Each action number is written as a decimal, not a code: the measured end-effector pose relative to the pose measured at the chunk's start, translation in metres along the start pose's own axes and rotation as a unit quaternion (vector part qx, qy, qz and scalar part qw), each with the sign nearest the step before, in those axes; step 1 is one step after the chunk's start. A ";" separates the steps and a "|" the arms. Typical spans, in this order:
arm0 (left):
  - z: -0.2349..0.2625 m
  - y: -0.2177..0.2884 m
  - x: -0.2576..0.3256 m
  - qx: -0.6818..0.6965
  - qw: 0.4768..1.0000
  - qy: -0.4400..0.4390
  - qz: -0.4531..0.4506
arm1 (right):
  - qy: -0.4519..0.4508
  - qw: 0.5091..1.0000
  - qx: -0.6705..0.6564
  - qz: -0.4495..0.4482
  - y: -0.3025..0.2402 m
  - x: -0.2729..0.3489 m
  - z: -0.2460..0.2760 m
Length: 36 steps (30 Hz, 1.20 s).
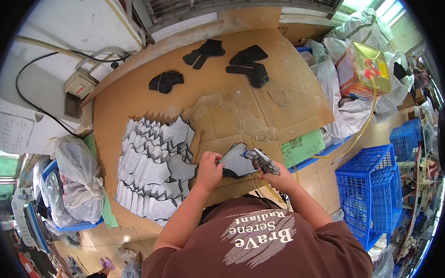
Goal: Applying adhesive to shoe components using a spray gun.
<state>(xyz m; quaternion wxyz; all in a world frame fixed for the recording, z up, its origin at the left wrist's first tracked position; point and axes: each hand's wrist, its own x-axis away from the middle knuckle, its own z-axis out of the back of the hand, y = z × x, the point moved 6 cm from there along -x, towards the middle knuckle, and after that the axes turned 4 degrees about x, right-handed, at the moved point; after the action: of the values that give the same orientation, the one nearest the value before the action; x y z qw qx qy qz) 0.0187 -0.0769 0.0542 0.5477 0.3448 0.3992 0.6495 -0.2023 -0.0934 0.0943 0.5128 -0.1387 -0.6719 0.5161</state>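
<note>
My left hand (209, 170) grips the left edge of a grey cut fabric piece (237, 162) held just above the cardboard-covered table (289, 95). My right hand (278, 178) holds a small metal spray gun (260, 159) with its nozzle pointing at the right side of that piece. A yellow hose (359, 132) runs from the gun away to the right. To the left of my hands lie several grey cut pieces (152, 171) in overlapping rows.
Black cut pieces (249, 64) lie at the far side of the table. A yellow tin can (369, 70) sits on white bags at right. Blue plastic crates (374, 192) stand at lower right. Clear bags (79, 178) fill a bin at left.
</note>
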 end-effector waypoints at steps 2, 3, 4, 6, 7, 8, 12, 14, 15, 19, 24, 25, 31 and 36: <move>0.001 0.001 -0.001 -0.004 1.000 0.006 -0.007 | 0.019 1.000 0.012 0.010 0.000 0.000 0.005; 0.001 0.001 -0.001 -0.001 1.000 0.010 -0.003 | 0.017 1.000 0.012 0.010 0.002 0.000 0.006; 0.003 0.000 0.000 0.001 1.000 0.015 0.002 | 0.016 0.999 0.017 0.029 0.001 0.000 0.006; 0.007 -0.004 0.003 0.015 0.999 0.029 0.011 | 0.006 0.999 0.019 0.050 -0.001 0.000 0.005; 0.011 -0.007 0.006 0.030 0.998 0.042 0.019 | 0.004 0.999 0.016 0.032 -0.001 0.003 0.005; 0.020 -0.007 0.008 0.025 0.998 0.046 0.022 | 0.002 1.000 0.011 0.014 0.001 0.004 0.005; 0.071 -0.043 0.034 0.142 0.969 0.089 0.184 | -0.009 1.000 0.014 0.020 0.005 0.004 0.001; 0.115 -0.061 0.058 0.167 0.941 0.174 0.238 | -0.023 0.999 0.019 0.016 0.007 0.001 -0.002; 0.138 -0.064 0.070 0.167 0.926 0.213 0.262 | -0.037 0.999 0.022 0.007 0.007 0.000 -0.004; 0.195 -0.120 0.112 0.157 0.901 0.289 0.284 | -0.074 0.996 0.034 0.040 -0.005 0.000 -0.013; 0.194 -0.088 0.095 -0.359 0.889 0.275 0.069 | -0.083 0.995 0.038 0.033 -0.001 -0.003 -0.021; 0.182 -0.077 0.088 -0.298 0.910 0.277 0.073 | -0.086 0.995 0.040 0.031 0.003 -0.004 -0.022; 0.052 -0.025 0.037 -0.067 0.995 0.065 -0.017 | -0.084 0.994 0.040 0.047 0.005 -0.008 -0.028; 0.004 -0.004 0.008 0.000 1.000 0.005 -0.006 | -0.082 0.995 -0.002 0.052 0.014 -0.011 -0.028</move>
<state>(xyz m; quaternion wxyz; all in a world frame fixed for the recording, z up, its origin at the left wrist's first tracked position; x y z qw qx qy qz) 0.0227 -0.0685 0.0520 0.5493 0.3393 0.4040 0.6480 -0.1787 -0.0801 0.0752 0.4283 -0.1317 -0.7046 0.5502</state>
